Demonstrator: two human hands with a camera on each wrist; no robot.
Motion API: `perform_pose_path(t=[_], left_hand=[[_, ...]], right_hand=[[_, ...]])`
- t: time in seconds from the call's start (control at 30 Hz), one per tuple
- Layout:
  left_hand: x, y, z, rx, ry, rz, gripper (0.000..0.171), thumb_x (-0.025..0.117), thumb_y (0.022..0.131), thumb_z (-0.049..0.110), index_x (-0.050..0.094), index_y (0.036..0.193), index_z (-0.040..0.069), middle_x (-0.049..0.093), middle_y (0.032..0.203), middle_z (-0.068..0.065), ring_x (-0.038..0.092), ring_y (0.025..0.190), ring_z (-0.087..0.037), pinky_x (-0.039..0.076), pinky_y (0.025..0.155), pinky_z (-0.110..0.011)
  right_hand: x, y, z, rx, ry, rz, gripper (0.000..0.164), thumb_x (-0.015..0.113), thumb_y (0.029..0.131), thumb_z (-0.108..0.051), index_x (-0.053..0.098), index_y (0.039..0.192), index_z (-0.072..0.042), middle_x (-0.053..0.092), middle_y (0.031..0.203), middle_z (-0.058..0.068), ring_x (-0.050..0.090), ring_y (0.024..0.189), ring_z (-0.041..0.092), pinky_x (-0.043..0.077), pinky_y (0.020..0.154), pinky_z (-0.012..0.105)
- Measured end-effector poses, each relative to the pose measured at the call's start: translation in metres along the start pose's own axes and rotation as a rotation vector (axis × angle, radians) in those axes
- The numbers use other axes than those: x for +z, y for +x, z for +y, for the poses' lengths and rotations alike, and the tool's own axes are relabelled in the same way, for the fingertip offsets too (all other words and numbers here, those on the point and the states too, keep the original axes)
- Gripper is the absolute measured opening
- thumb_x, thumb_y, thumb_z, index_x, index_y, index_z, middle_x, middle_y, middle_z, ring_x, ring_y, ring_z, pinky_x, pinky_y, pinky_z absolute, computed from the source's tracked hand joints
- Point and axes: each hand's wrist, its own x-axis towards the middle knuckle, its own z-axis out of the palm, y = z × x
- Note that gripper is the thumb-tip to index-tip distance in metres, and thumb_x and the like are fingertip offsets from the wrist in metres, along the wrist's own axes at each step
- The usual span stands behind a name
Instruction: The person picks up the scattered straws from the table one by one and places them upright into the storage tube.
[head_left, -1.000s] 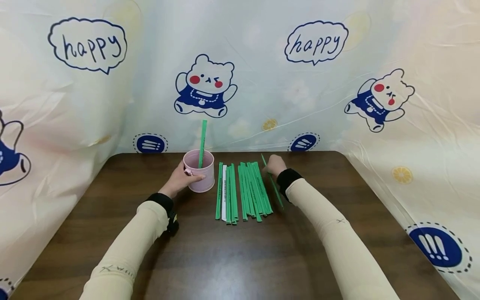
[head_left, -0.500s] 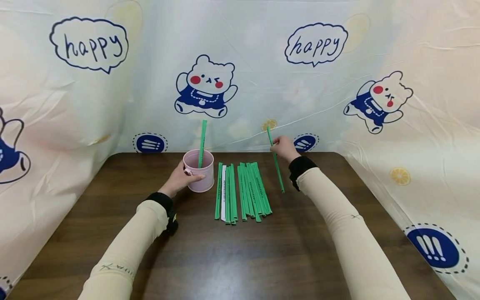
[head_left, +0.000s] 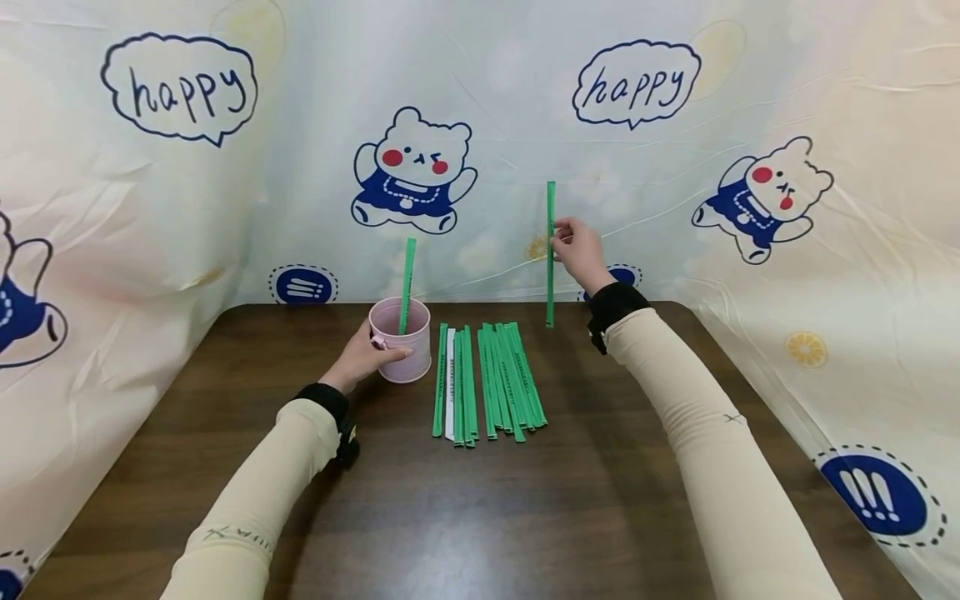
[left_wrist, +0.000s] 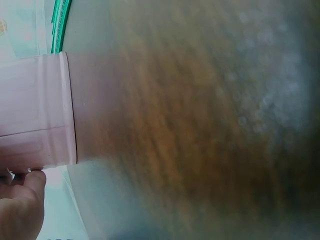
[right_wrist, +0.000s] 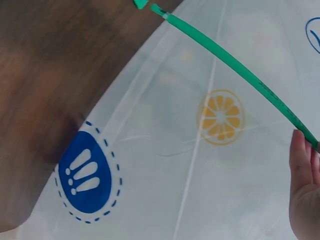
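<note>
In the head view my right hand (head_left: 583, 252) pinches a long green wrapped straw (head_left: 551, 287), upright and raised above the table's far edge. The right wrist view shows that same straw (right_wrist: 240, 70) slanting from the fingers at its right edge. My left hand (head_left: 360, 358) holds the side of a pink bucket (head_left: 405, 362), its thumb across the front; the other fingers are hidden behind. One green wrapped straw (head_left: 408, 283) leans upright inside the bucket. On the table lie two groups of wrapped straws: a left one (head_left: 465, 383) with a white straw (head_left: 450, 392) among green, and a right one (head_left: 510, 379).
The brown wooden table (head_left: 465, 517) has its far edge against a printed curtain (head_left: 510, 150) with bears and lettering. Both straw groups lie just right of the bucket, lengthwise toward the person.
My right hand has lifted the green wrapped straw from beside the right group, up and slightly right, turning it from slanted to upright. The left hand and bucket have stayed put.
</note>
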Motion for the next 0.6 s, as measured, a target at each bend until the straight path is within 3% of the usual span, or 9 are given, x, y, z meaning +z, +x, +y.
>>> perform_pose_path(t=[0.27,0.43,0.6], left_hand=[[0.001,-0.001,0.001,0.008,-0.007,-0.012,0.094,0.078,0.09,0.02,0.017,0.161,0.007,0.036,0.158,-0.026,0.036,0.146,-0.043,0.027,0.124,-0.065],[0.0,-0.001,0.001,0.002,-0.006,-0.009,0.095,0.079,0.09,0.021,0.017,0.161,0.008,0.036,0.159,-0.025,0.036,0.147,-0.043,0.027,0.124,-0.065],[-0.001,0.001,-0.001,-0.009,-0.006,-0.005,0.096,0.08,0.089,0.024,0.017,0.16,0.009,0.036,0.159,-0.024,0.036,0.147,-0.043,0.027,0.124,-0.065]], right_hand=[[0.006,0.006,-0.025,-0.057,0.118,0.091,0.041,0.052,0.105,-0.008,0.051,0.145,0.0,0.059,0.129,0.025,0.061,0.118,0.033,0.058,0.1,0.044],[0.023,0.005,-0.047,-0.137,0.204,0.124,0.04,0.054,0.104,-0.004,0.051,0.143,0.004,0.059,0.126,0.027,0.062,0.114,0.034,0.06,0.097,0.041],[0.044,0.001,-0.07,-0.212,0.211,0.148,0.038,0.056,0.103,-0.004,0.054,0.14,0.004,0.062,0.124,0.026,0.064,0.111,0.033,0.061,0.093,0.035]])
